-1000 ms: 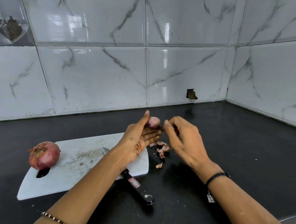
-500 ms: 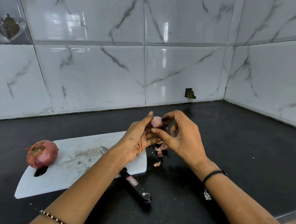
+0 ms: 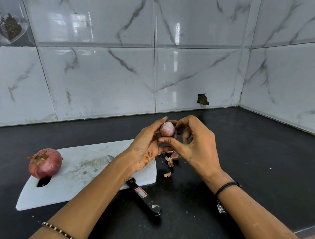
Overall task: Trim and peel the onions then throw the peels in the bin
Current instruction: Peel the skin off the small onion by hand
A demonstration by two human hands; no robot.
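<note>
**Wrist wear and marks**

Wears a thin beaded bracelet of dark and pale beads around the left wrist. Carries a black cord band around the right wrist, with a small silvery metal charm dangling beneath. Shows both forearms bare. Bears dark specks and smears across the left hand.

black bench running into the corner, glossy marble-veined wall tiles rising behind it and catching light, small dark hole showing low in one tile, clear holder with dark contents hanging upper left
</note>
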